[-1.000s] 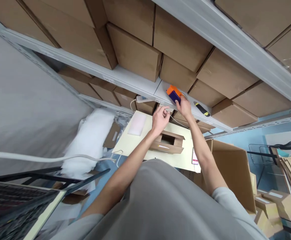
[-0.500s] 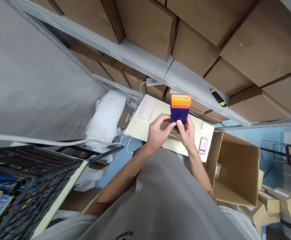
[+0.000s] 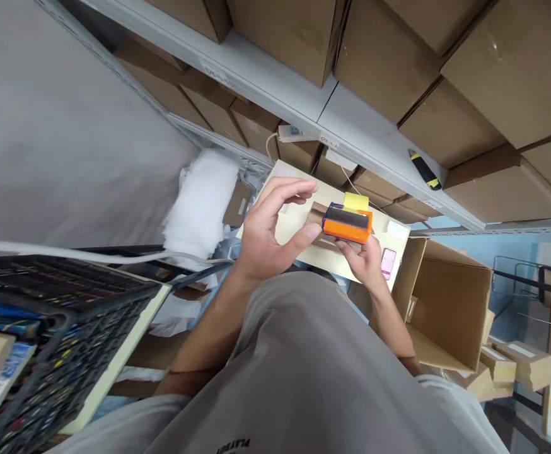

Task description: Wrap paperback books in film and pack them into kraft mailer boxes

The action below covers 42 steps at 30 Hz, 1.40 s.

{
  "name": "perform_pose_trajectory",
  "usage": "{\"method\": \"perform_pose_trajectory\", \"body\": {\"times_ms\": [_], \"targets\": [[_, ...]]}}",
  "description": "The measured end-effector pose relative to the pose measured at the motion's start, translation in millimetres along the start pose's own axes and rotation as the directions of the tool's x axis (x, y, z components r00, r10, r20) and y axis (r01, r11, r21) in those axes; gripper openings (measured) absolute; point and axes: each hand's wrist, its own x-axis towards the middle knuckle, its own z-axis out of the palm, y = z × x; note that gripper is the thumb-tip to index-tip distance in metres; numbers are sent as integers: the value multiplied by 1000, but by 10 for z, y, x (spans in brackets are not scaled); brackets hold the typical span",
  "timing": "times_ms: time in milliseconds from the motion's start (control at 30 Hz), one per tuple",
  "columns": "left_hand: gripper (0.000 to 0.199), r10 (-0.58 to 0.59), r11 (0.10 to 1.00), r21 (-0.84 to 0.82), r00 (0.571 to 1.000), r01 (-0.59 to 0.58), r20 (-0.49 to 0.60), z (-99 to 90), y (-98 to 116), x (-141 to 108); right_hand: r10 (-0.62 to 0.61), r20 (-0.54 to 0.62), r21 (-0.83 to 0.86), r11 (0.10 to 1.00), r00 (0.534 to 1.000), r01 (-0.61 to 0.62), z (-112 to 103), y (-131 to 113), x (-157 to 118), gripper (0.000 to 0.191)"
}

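My right hand (image 3: 364,257) grips a small orange-and-purple package (image 3: 346,231) from below and the right, thumb at its near edge. The package is tilted, with a dark band along its upper side. My left hand (image 3: 278,230) is open to the left of it, fingers and thumb spread apart and not touching it. Beneath the package lies a brown cardboard box (image 3: 317,213), partly hidden. A yellow piece (image 3: 355,202) shows just behind the package; whether it is part of it I cannot tell.
Below the shelf of cartons stands a pale table (image 3: 299,243) with a phone (image 3: 389,263). An open carton (image 3: 450,309) is at the right, a black crate (image 3: 81,334) at the left. White wrapping (image 3: 204,214) lies beyond. A utility knife (image 3: 424,169) rests on the shelf.
My left hand has let go of the package and moved left, opening. The package has turned in my right hand from upright to lying tilted, showing its orange side.
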Motion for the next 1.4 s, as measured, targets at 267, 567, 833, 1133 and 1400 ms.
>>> {"method": "perform_pose_trajectory", "body": {"times_ms": [267,567,833,1133,1400], "targets": [[31,109,994,-14,979,-108,169,-128,330,137,-282,70,-264,920,957,290,-249,62,-36,4],[13,190,981,-28,942,-190,277,-215,438,288,-399,121,-461,789,909,407,-492,-61,-23,9],[13,290,946,45,902,-320,320,-203,423,267,-365,97,-523,773,926,360,-563,-88,-88,14],[4,501,811,171,816,-559,289,-164,535,52,-445,142,-647,634,884,424,-549,-82,-105,17],[15,482,797,250,829,-549,284,-202,577,43,-420,165,-680,607,892,411,-594,-68,-178,24]]}}
